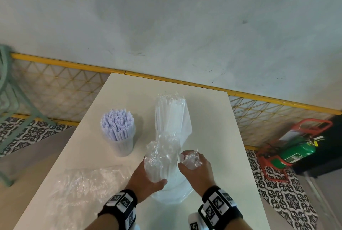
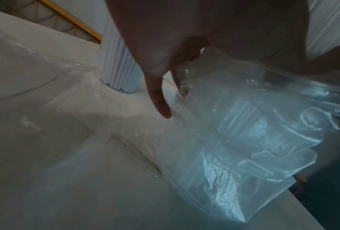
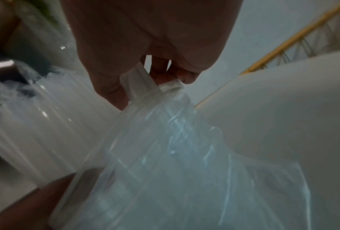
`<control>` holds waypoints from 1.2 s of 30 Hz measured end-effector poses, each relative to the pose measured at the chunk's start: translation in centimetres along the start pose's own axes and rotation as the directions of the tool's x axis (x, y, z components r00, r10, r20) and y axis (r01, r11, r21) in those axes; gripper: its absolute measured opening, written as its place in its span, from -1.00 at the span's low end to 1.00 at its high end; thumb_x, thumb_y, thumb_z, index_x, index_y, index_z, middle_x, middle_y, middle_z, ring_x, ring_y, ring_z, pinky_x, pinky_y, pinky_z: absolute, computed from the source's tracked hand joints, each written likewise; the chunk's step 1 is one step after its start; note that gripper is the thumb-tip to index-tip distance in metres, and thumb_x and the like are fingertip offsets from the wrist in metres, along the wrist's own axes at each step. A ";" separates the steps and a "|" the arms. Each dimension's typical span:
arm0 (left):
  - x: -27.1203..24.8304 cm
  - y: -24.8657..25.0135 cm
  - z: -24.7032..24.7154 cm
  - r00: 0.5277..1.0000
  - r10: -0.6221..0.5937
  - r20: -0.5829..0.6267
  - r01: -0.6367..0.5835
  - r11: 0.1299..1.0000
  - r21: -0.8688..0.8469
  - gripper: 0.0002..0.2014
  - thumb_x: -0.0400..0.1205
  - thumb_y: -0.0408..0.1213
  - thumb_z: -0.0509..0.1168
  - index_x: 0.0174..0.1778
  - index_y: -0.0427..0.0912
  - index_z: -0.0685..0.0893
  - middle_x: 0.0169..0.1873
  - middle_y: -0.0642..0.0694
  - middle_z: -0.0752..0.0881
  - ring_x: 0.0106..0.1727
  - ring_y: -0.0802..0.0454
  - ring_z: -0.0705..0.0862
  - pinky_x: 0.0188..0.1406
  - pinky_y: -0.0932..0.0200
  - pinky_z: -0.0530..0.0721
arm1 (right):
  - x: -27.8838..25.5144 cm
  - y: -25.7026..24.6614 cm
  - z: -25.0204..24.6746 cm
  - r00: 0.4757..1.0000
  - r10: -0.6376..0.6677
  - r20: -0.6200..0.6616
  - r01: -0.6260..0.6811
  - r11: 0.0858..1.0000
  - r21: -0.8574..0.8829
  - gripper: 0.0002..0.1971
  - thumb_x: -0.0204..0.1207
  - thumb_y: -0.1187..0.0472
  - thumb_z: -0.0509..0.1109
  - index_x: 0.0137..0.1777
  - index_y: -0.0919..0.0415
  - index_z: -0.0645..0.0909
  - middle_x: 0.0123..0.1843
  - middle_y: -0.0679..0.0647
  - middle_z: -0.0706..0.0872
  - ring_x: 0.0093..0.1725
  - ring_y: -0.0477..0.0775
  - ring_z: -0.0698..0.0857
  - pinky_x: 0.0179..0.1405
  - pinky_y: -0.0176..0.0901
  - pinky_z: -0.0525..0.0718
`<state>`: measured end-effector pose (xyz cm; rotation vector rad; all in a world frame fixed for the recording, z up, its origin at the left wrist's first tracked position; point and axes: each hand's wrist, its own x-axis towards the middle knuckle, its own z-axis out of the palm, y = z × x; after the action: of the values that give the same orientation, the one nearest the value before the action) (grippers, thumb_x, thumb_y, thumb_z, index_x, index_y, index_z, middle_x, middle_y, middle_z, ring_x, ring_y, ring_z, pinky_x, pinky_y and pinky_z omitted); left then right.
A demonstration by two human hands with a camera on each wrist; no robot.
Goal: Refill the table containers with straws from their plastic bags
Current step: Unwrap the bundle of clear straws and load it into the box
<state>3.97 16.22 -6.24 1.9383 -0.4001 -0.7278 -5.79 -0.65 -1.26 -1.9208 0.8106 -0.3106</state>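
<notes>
While the left hand [image 1: 146,179] wraps around the bagged straws [image 1: 159,163] standing on the surface [image 1: 212,137], the right hand [image 1: 196,170] pinches the plastic bag [image 3: 165,124] just beside; filled container [image 1: 120,137] sits nearby.

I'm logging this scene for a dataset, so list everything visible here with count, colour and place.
Clear round container packed with pale lilac straws: one, left of centre on the table.
Clear plastic bag of clear straws: one, upright mid-table, both hands on its lower part.
Empty crumpled clear plastic bag: one, lying flat near the table's left edge.
White rectangular table: one, centre.
Yellow wire mesh fence: one, behind the table.
Green fire extinguisher in a red stand: one, floor, right.
Mint-green metal chair: one, far left.
Left hand: grips the bag's lower part.
Right hand: pinches bunched bag plastic.
</notes>
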 end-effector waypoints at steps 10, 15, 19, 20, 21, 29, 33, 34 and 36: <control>0.1 0.0 0.0 1.000 0.011 -0.003 -0.011 1.000 0.018 -0.29 0.28 -0.10 0.65 0.32 0.07 0.50 -0.03 0.21 0.66 0.05 0.19 0.64 0.10 0.31 0.53 | 0.0 -2.1 -1.8 0.991 -0.115 -0.063 0.111 0.992 -0.055 -0.87 0.29 0.16 0.63 -0.22 -0.01 0.73 -0.21 -0.10 0.81 -0.22 -0.12 0.76 -0.11 -0.26 0.71; 0.4 -0.5 0.2 1.000 0.010 0.004 -0.010 0.999 0.034 -0.26 0.23 -0.03 0.63 0.33 0.03 0.52 -0.06 0.17 0.69 0.03 0.16 0.66 0.10 0.31 0.56 | 0.0 -3.5 -2.9 0.991 -0.132 -0.034 0.132 0.991 -0.023 -0.92 0.36 0.15 0.61 -0.19 0.01 0.77 -0.25 -0.18 0.82 -0.25 -0.15 0.77 -0.20 -0.39 0.68; 0.5 -0.7 0.1 1.000 0.006 0.022 -0.006 1.000 0.009 -0.26 0.19 0.02 0.61 0.32 0.06 0.55 -0.05 0.17 0.72 0.01 0.27 0.69 0.06 0.36 0.56 | 0.1 -3.9 -3.7 0.985 -0.174 -0.019 0.174 0.985 0.008 -0.88 0.44 0.15 0.58 -0.04 -0.03 0.81 -0.15 -0.27 0.84 -0.15 -0.28 0.79 -0.11 -0.48 0.65; 0.5 -0.7 0.0 1.000 0.005 0.026 -0.005 1.000 0.007 -0.26 0.19 0.03 0.61 0.31 0.07 0.56 -0.05 0.16 0.73 0.02 0.27 0.69 0.07 0.36 0.56 | 0.0 -4.1 -3.8 0.983 -0.181 -0.015 0.181 0.983 0.015 -0.89 0.44 0.15 0.57 -0.05 -0.03 0.81 -0.15 -0.27 0.84 -0.16 -0.27 0.79 -0.11 -0.45 0.66; 0.5 -0.8 0.0 1.000 0.006 0.028 -0.006 1.000 0.006 -0.26 0.18 0.05 0.61 0.30 0.06 0.56 -0.04 0.15 0.74 0.03 0.27 0.70 0.08 0.35 0.59 | 0.1 -4.4 -3.9 0.981 -0.191 -0.014 0.191 0.982 0.009 -0.94 0.45 0.13 0.57 -0.10 -0.01 0.80 -0.19 -0.25 0.84 -0.20 -0.24 0.79 -0.14 -0.42 0.67; 0.7 -1.0 0.0 0.997 0.021 0.077 -0.022 1.000 0.015 -0.22 0.21 0.10 0.58 0.37 0.09 0.52 0.07 0.19 0.74 0.14 0.22 0.70 0.22 0.24 0.63 | 2.5 -7.9 -6.5 0.936 -0.352 0.008 0.352 0.936 -0.013 -0.66 0.39 -0.19 0.51 -0.17 0.10 0.72 -0.30 -0.04 0.73 -0.29 -0.13 0.71 -0.18 -0.27 0.72; 0.7 -0.9 0.0 0.997 0.007 0.072 -0.008 1.000 0.012 -0.25 0.23 0.08 0.60 0.34 0.02 0.55 -0.01 0.11 0.76 0.08 0.14 0.73 0.15 0.24 0.66 | 4.2 -11.7 -8.9 0.902 -0.428 0.064 0.414 0.897 0.155 -0.78 0.35 0.02 0.57 -0.26 0.16 0.69 -0.20 0.02 0.75 -0.10 0.20 0.76 0.03 0.13 0.74; 0.6 -0.9 0.0 0.997 0.008 0.073 -0.009 1.000 0.011 -0.26 0.24 0.07 0.60 0.33 0.01 0.55 -0.03 0.11 0.75 0.07 0.14 0.73 0.12 0.26 0.65 | 4.7 -12.7 -9.5 0.888 -0.456 0.060 0.445 0.886 0.133 -0.78 0.35 0.03 0.58 -0.26 0.16 0.69 -0.20 0.05 0.76 -0.11 0.21 0.78 -0.04 0.12 0.74; 0.6 -0.9 0.0 0.997 0.009 0.075 -0.010 1.000 0.012 -0.27 0.24 0.09 0.59 0.33 0.00 0.54 -0.04 0.10 0.75 0.06 0.14 0.73 0.10 0.27 0.65 | 5.3 -15.2 -10.9 0.856 -0.514 0.054 0.504 0.853 0.136 -0.80 0.36 0.13 0.61 -0.24 0.24 0.70 -0.22 0.15 0.79 -0.15 0.17 0.82 -0.12 0.05 0.75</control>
<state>4.40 16.27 -7.20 1.9231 -0.4608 -0.7956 -1.52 -7.35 16.49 -1.9973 0.1994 -0.5765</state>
